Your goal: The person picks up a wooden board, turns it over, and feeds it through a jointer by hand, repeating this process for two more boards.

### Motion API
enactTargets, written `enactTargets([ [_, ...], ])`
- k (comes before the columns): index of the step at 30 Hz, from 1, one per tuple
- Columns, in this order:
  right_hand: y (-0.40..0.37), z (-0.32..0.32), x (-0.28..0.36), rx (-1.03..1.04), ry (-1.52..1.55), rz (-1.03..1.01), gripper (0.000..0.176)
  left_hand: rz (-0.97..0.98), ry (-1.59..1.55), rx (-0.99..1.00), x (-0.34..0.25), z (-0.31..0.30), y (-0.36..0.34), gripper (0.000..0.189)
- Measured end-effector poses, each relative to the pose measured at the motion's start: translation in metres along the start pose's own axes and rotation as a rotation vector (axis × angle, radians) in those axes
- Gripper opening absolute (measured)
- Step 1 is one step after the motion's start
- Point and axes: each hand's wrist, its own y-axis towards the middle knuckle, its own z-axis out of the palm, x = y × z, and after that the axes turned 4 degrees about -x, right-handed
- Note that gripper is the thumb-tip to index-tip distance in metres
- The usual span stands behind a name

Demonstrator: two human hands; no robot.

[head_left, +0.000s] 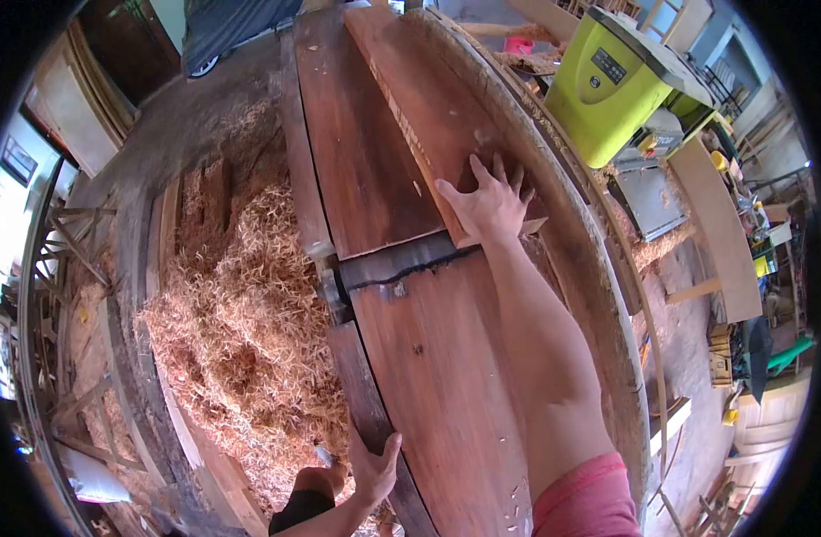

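My right hand lies with spread fingers on a reddish-brown wooden board, close to its near end. The board rests lengthwise on the far wooden bed of what looks like a planing machine. Just before the board's near end, a dark cutter gap crosses between the far bed and the near bed. My left hand is at the near bed's left edge, on the dark side rail, thumb and fingers apart and holding nothing. Part of its fingers is hidden.
A big heap of wood shavings lies left of the machine. A rough-edged wooden plank runs along the right side as a raised border. Beyond it stands a lime-green machine. A covered vehicle is at the back.
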Motion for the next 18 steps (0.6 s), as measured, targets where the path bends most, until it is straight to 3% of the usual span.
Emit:
enactTargets([
  [4,0.009,-0.003,0.009,-0.034,-0.008,0.012,0.089,-0.025,-0.003,-0.033,0.018,0.004,-0.004,0.100],
  [5,0.011,0.000,0.011,-0.041,-0.012,0.021,0.088,-0.024,-0.133,-0.052,0.003,0.007,-0.005,0.102],
  [7,0.021,0.007,0.016,-0.025,-0.013,0.015,0.088,-0.098,0.170,-0.120,0.021,0.011,-0.009,0.110],
  [9,0.042,0.015,0.031,-0.046,0.028,-0.008,0.090,-0.044,0.000,0.120,-0.023,-0.010,-0.003,0.106],
  [10,0.043,0.015,0.050,-0.044,-0.016,0.001,0.092,-0.077,0.086,0.117,-0.009,-0.004,0.000,0.110],
  [11,0.035,0.024,0.076,-0.021,-0.051,0.010,0.095,0.093,0.049,0.012,0.027,0.009,0.004,0.109],
  [12,0.021,0.021,0.109,0.080,-0.084,0.013,0.098,0.130,0.097,-0.025,0.035,0.011,0.004,0.106],
  [16,-0.055,0.026,0.229,0.325,-0.040,-0.258,0.108,0.246,0.188,-0.100,0.040,0.009,0.002,0.098],
  [18,-0.121,0.023,0.249,0.404,0.156,-0.458,0.101,-0.040,0.007,0.092,-0.015,-0.025,0.014,0.088],
])
